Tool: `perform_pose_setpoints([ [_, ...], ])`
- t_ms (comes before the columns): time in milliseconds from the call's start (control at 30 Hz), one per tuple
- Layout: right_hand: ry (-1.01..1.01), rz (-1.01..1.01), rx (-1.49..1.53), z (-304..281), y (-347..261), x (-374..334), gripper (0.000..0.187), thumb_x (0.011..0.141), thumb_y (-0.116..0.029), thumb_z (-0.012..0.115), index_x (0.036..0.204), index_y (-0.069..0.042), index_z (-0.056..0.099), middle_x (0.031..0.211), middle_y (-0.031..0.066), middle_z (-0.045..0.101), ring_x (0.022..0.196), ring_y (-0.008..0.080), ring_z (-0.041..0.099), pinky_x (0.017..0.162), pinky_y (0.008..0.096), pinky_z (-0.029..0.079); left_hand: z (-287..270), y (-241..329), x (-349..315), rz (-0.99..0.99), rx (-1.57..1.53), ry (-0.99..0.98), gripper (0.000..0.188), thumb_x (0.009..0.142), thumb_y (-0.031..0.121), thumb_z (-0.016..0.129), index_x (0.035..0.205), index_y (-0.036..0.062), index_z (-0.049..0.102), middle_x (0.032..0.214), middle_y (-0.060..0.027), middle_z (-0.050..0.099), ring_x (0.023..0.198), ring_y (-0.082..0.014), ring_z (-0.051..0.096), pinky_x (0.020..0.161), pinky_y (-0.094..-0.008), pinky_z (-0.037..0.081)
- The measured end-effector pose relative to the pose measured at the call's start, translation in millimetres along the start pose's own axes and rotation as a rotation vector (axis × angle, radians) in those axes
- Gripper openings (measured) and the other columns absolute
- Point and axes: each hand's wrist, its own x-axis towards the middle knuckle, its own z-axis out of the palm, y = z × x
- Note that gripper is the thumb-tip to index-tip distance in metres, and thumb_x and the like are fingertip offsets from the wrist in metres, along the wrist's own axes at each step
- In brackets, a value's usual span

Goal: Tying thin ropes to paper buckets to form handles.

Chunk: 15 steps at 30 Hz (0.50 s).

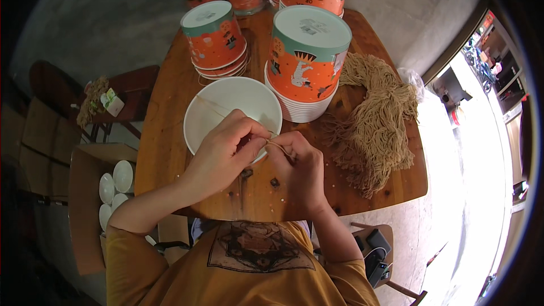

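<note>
My left hand (224, 144) and my right hand (301, 167) meet over the near-right rim of a white paper bucket (205, 122). The bucket's open mouth faces up, and a thin strand crosses its inside. Both hands are closed, thumbs and fingertips pinching a tan cord (279, 146) between them. A short loop of it shows at my right fingers; whether it passes through the rim is hidden by my fingers. To the right of the hands lies a thick bundle of tan cords (385, 130), its loose ends spread toward the near table edge.
Upside-down orange and green paper buckets stand stacked on the wooden table (164, 158): a tall stack (303, 79) behind my right hand, a shorter stack (215, 45) at far left, more along the back. A cardboard box (85, 209) holding several white cups stands lower left; a stool (374, 255) lower right.
</note>
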Motion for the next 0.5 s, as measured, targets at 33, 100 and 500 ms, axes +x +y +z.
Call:
perform_pose_setpoints([
  [33, -0.035, 0.07, 0.058, -1, -1, 1, 0.01, 0.087, -0.006, 0.07, 0.092, -0.004, 0.061, 0.072, 0.0055, 0.064, 0.062, 0.0075, 0.057, 0.059, 0.0247, 0.048, 0, -2, 0, -0.01, -0.038, -0.002, 0.012, 0.092, 0.003, 0.062, 0.104, 0.0035, 0.065, 0.095, -0.0048, 0.054, 0.083, -0.0133, 0.056, 0.072, -0.0253, 0.046],
  [100, -0.053, 0.088, 0.1, -1, -1, 2, 0.01, 0.088, -0.006, 0.07, 0.093, -0.003, 0.062, 0.071, 0.0019, 0.062, 0.063, 0.0045, 0.052, 0.058, 0.0228, 0.046, -2, -7, 3, -0.02, -0.077, -0.003, 0.01, 0.093, 0.005, 0.062, 0.102, 0.0034, 0.065, 0.095, -0.0047, 0.055, 0.084, -0.0132, 0.056, 0.073, -0.0253, 0.046],
  [500, -0.063, 0.196, 0.225, 1, -1, 3, 0.007, 0.089, -0.006, 0.07, 0.092, -0.002, 0.065, 0.068, -0.0066, 0.057, 0.064, -0.0007, 0.044, 0.057, 0.0175, 0.039, -17, -16, 17, -0.337, -0.464, -0.308, 0.02, 0.099, 0.016, 0.057, 0.111, 0.0021, 0.066, 0.09, 0.0008, 0.061, 0.082, -0.0072, 0.056, 0.077, -0.0242, 0.047],
])
